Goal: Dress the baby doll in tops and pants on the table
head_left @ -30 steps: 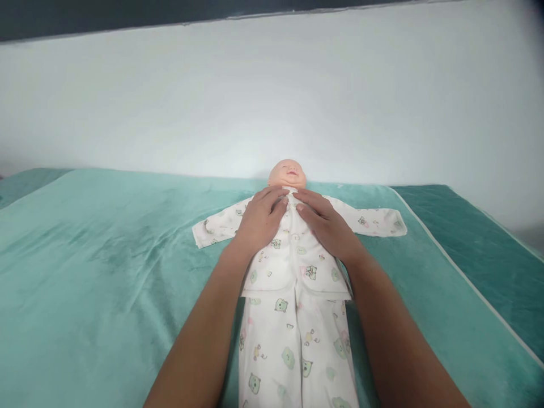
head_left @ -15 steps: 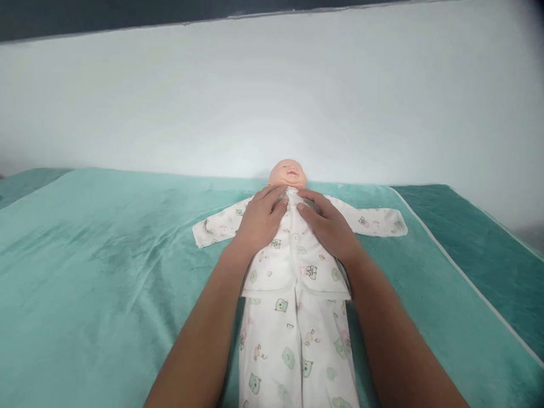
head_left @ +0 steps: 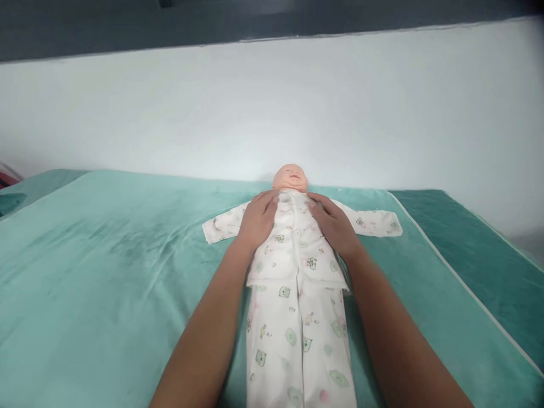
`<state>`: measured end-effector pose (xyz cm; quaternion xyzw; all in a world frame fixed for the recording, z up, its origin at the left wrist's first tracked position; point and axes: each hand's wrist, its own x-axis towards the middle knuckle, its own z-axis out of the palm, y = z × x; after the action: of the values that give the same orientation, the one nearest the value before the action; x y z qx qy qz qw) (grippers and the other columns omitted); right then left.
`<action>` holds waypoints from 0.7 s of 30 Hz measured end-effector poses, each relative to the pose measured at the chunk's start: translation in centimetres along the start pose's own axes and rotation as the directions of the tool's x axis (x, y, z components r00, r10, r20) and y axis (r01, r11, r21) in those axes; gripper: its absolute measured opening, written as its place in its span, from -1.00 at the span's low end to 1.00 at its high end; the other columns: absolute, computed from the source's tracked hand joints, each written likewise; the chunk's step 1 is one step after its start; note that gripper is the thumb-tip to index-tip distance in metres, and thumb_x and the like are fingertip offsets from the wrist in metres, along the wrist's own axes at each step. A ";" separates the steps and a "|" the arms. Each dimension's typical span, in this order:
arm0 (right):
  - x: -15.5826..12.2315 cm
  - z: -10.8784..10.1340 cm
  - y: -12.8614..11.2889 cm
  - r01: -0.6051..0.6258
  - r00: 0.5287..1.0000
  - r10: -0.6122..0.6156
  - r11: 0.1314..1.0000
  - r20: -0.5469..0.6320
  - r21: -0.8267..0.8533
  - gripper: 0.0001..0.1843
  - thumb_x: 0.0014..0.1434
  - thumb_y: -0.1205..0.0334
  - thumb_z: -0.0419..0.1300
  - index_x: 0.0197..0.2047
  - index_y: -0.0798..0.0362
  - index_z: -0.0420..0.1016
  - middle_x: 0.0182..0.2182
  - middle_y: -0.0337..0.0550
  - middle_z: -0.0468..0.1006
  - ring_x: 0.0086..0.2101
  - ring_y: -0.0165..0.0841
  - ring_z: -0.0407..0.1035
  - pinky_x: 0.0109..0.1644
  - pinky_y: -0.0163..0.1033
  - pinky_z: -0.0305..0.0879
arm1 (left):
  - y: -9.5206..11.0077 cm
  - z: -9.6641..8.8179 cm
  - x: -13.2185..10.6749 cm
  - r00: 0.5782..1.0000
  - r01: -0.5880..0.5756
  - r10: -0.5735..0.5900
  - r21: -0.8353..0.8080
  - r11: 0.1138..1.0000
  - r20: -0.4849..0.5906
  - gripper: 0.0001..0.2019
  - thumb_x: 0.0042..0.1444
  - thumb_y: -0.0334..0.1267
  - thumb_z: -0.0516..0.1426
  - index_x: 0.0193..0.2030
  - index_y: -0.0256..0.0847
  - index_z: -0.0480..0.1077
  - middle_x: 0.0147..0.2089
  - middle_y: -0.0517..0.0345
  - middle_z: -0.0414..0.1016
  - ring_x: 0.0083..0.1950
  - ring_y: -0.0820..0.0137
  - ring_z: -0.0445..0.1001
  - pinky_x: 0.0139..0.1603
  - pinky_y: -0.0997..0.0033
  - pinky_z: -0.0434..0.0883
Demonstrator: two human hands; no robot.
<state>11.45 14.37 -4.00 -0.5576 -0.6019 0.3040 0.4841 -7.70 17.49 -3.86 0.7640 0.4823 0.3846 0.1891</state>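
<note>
A baby doll (head_left: 290,177) lies on its back on a teal blanket (head_left: 106,255), head toward the wall. It wears a white printed top (head_left: 297,249) with sleeves spread sideways and matching trousers (head_left: 297,340). My left hand (head_left: 257,218) lies flat on the left side of the doll's chest, fingers stretched toward the collar. My right hand (head_left: 334,221) rests flat on the right side of the chest. Neither hand holds anything. The buttoned front shows between them.
A darker green cover (head_left: 480,255) with a white edge lies to the right of the blanket. A white wall (head_left: 272,113) rises just behind the doll's head. A bit of red shows at the far left edge (head_left: 5,175).
Both hands have slid apart from the middle of the chest toward the sides, uncovering the button line. The camera has tilted up slightly.
</note>
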 end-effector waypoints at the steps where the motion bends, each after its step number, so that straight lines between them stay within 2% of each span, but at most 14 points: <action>1: -0.1 -0.2 0.7 0.013 1.000 -0.013 1.000 -0.025 -0.024 -0.54 0.25 -0.08 0.06 0.12 -0.07 0.45 0.15 -0.10 0.45 0.14 -0.18 0.30 0.26 0.07 0.15 | -0.8 -0.2 -0.5 1.000 0.012 -0.011 0.050 0.999 -0.026 -0.55 0.36 -0.16 -0.18 0.23 -0.18 0.34 0.25 0.05 0.40 0.27 0.33 0.31 0.33 0.24 0.21; 3: -0.2 -0.6 2.5 0.072 0.995 -0.080 0.992 -0.067 -0.105 -0.50 0.27 -0.11 0.02 0.15 -0.05 0.43 0.18 -0.07 0.43 0.17 -0.16 0.27 0.28 0.10 0.12 | -2.6 -1.0 -1.8 0.998 0.049 -0.037 0.212 0.976 -0.058 -0.56 0.35 -0.18 -0.17 0.24 -0.20 0.32 0.27 0.01 0.38 0.29 0.27 0.28 0.35 0.15 0.16; 5: -0.5 -1.6 4.7 0.145 0.978 -0.175 0.962 -0.115 -0.231 -0.46 0.27 -0.13 0.00 0.15 0.01 0.43 0.17 0.01 0.43 0.17 -0.13 0.26 0.29 0.14 0.08 | -4.1 -2.1 -3.7 0.996 0.087 -0.075 0.387 0.918 -0.047 -0.55 0.33 -0.20 -0.11 0.29 -0.17 0.26 0.34 0.00 0.29 0.35 0.21 0.20 0.39 0.06 0.06; 7: -1.1 -3.2 7.0 0.193 0.960 -0.254 0.907 -0.118 -0.374 -0.46 0.26 -0.12 0.02 0.12 0.05 0.45 0.16 0.06 0.44 0.20 -0.10 0.23 0.32 0.17 0.04 | -5.3 -3.5 -5.8 0.993 0.113 -0.115 0.504 0.856 -0.028 -0.52 0.29 -0.19 -0.05 0.34 -0.12 0.19 0.39 0.02 0.21 0.40 0.17 0.13 0.41 0.04 0.01; 9: -2.1 -5.5 9.0 0.193 0.958 -0.268 0.867 -0.103 -0.459 -0.48 0.24 -0.10 0.04 0.10 0.04 0.47 0.16 0.09 0.44 0.21 -0.06 0.23 0.31 0.18 0.04 | -6.1 -4.9 -7.7 0.984 0.171 -0.169 0.564 0.808 -0.056 -0.47 0.26 -0.15 0.01 0.37 -0.10 0.14 0.42 0.01 0.16 0.42 0.14 0.09 0.40 0.03 0.03; 13: -4.5 -11.1 11.4 0.110 0.972 -0.199 0.857 -0.127 -0.504 -0.56 0.22 -0.08 0.07 0.03 -0.02 0.48 0.13 0.14 0.44 0.19 -0.01 0.25 0.29 0.14 0.08 | -7.4 -6.6 -9.8 0.922 0.387 -0.319 0.558 0.734 -0.220 -0.37 0.21 -0.06 0.06 0.40 -0.18 0.09 0.38 -0.13 0.21 0.38 0.00 0.15 0.31 -0.01 0.16; 15: -5.2 -13.1 11.8 -0.050 0.965 -0.092 0.853 -0.244 -0.520 -0.58 0.19 -0.09 0.11 0.00 -0.04 0.48 0.09 0.23 0.44 0.14 0.04 0.29 0.21 0.13 0.12 | -7.7 -6.9 -10.0 0.896 0.445 -0.370 0.531 0.722 -0.247 -0.37 0.22 -0.08 0.03 0.40 -0.21 0.09 0.31 -0.16 0.31 0.33 -0.03 0.22 0.28 -0.02 0.19; 18: -5.3 -14.2 11.3 -0.271 0.918 0.087 0.850 -0.387 -0.451 -0.60 0.16 -0.14 0.12 -0.06 -0.09 0.48 -0.03 0.22 0.49 -0.04 0.05 0.38 0.05 0.13 0.20 | -7.9 -6.7 -9.6 0.893 0.449 -0.378 0.507 0.736 -0.243 -0.43 0.23 -0.17 0.00 0.38 -0.20 0.13 0.24 -0.14 0.41 0.28 -0.01 0.31 0.26 -0.01 0.21; 21: -4.7 -13.6 10.4 -0.305 0.920 0.154 0.861 -0.361 -0.408 -0.65 0.12 -0.15 0.14 -0.12 -0.16 0.47 -0.15 0.10 0.49 -0.14 0.01 0.38 -0.02 0.09 0.19 | -7.8 -6.5 -9.2 0.882 0.471 -0.384 0.475 0.744 -0.273 -0.46 0.22 -0.23 0.00 0.36 -0.18 0.19 0.17 -0.13 0.47 0.23 0.01 0.36 0.20 0.03 0.28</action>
<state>27.51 9.46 -9.80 -0.7653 -0.4991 0.1170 0.3892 -19.53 12.50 -8.65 0.6217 0.7447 0.2422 0.0163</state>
